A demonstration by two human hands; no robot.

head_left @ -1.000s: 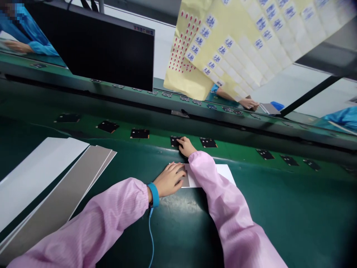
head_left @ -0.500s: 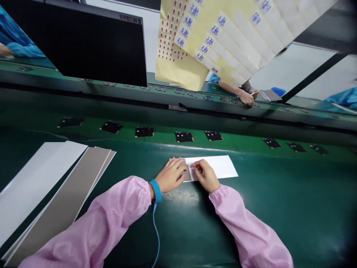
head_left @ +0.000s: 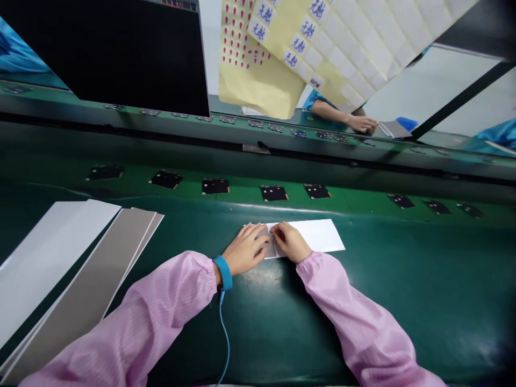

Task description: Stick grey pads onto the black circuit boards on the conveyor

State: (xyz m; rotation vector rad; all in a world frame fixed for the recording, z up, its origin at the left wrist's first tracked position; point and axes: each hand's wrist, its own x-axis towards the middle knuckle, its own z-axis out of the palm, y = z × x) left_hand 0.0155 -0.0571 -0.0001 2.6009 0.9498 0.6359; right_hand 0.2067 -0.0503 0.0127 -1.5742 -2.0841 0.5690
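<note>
A white sheet [head_left: 322, 236] with a grey section at its left end lies flat on the green work surface. My left hand [head_left: 246, 248] presses on the grey section, fingers stretched and spread, a blue wrist strap [head_left: 224, 273] with a cord at its wrist. Just right of it, my right hand [head_left: 292, 242] is closed in a pinch at the line where grey meets white. Whatever sits between its fingertips is too small to make out.
Long white panels [head_left: 52, 252] and grey panels [head_left: 97, 269] lie at the left. Black flat parts [head_left: 215, 186] line the green strip beyond. A dark screen [head_left: 121, 54] and yellow label sheets [head_left: 258, 86] hang above; a co-worker's hand [head_left: 363, 124] works across the line.
My right hand has shifted slightly left, nearer my left hand, which stays on the sheet. The black parts have moved right in view. The co-worker's hands have changed position.
</note>
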